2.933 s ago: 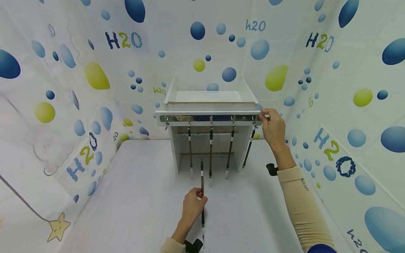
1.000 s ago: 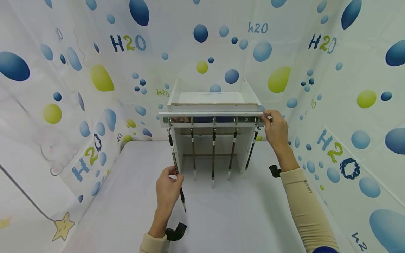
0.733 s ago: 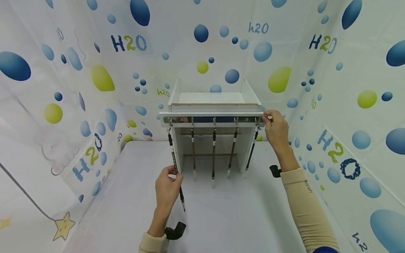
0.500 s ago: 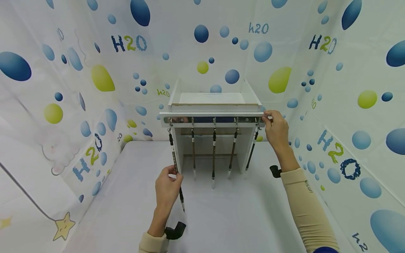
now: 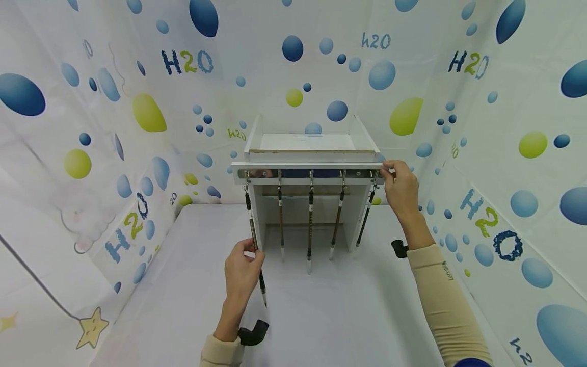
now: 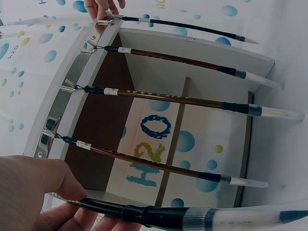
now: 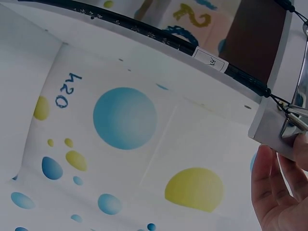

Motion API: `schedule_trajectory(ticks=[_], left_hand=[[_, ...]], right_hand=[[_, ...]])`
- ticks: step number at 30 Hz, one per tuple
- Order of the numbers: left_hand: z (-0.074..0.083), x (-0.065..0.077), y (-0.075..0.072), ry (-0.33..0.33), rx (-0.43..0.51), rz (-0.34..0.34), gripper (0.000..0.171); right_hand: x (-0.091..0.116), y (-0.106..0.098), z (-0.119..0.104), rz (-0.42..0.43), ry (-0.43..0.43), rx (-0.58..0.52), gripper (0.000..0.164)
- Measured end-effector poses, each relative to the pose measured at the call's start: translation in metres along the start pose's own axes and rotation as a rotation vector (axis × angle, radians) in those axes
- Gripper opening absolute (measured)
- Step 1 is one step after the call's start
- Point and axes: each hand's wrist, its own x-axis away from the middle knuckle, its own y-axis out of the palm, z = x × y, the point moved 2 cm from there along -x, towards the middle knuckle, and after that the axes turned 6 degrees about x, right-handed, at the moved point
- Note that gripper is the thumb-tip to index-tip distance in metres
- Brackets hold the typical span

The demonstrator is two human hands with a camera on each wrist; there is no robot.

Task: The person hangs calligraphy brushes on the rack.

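My left hand [image 5: 243, 270] pinches the shaft of a calligraphy brush [image 5: 251, 224], which slants down from the leftmost hook of a white wooden rack [image 5: 307, 165]. In the left wrist view, thumb and fingers hold that brush's dark shaft [image 6: 110, 207]; its pale tip ends in a dark point. Several other calligraphy brushes [image 5: 310, 219] hang by loops from the metal hook strip, bristles down. At the rack's right end, my right hand [image 5: 400, 188] grips the edge of the front board, beside the rightmost brush [image 5: 365, 216]. The right wrist view shows fingers [image 7: 263, 178] under the board's corner.
The rack has a shallow tray top [image 5: 304, 141] and stands toward the back of a white-covered table [image 5: 330, 316]. White sheets [image 5: 257, 41] with blue and green dots and H2O lettering surround it on the back and sides.
My left hand has carried its brush from the front middle leftward and up to the leftmost hook. Over the last second both hands stay nearly still. The right hand keeps gripping the board.
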Motion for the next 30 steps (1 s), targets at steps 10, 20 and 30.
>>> schedule_trajectory(ticks=[10, 20, 30], left_hand=[[-0.005, -0.005, 0.002, 0.007, -0.017, -0.002, 0.031], [-0.014, -0.011, 0.003, 0.012, -0.03, 0.001, 0.032], [-0.028, -0.02, 0.004, 0.022, -0.092, -0.02, 0.031]], right_hand=[[0.001, 0.0, 0.0, 0.003, 0.001, 0.0, 0.022], [0.0, 0.001, 0.002, 0.022, -0.023, 0.0, 0.022], [-0.002, 0.002, 0.002, 0.028, -0.022, -0.012, 0.022]])
